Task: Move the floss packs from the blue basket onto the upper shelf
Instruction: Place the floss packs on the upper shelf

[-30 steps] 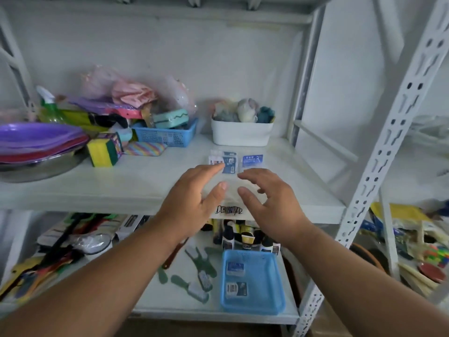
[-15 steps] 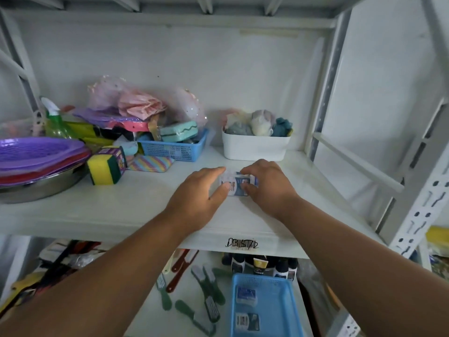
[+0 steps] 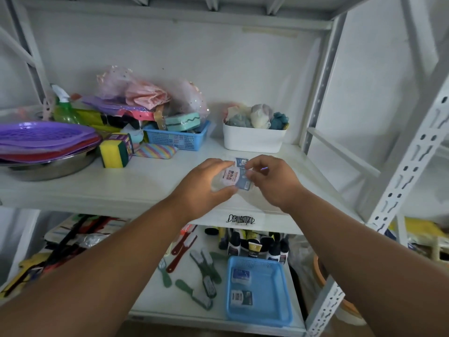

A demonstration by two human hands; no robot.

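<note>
A small clear floss pack [image 3: 233, 177] with a pink and blue label is tilted up just above the upper shelf [image 3: 136, 183]. My left hand [image 3: 204, 183] holds its left side and my right hand [image 3: 269, 181] pinches its right side. Behind it another floss pack [image 3: 241, 162] lies flat on the shelf, partly hidden by my fingers. The blue basket [image 3: 274, 295] stands on the lower shelf at the right and holds two floss packs, one [image 3: 240, 276] behind the other [image 3: 241, 297].
On the upper shelf: a white tub [image 3: 252, 139] of cloths behind my hands, a small blue mesh basket [image 3: 179, 138], sponges [image 3: 115, 153] and purple plates [image 3: 46, 139] to the left. Brushes [image 3: 201, 271] and bottles [image 3: 252, 246] lie on the lower shelf. A white upright post [image 3: 388, 203] stands at right.
My hands went from hovering at the shelf's front edge to the packs lying further back, closed on one, and tilted it up off the shelf.
</note>
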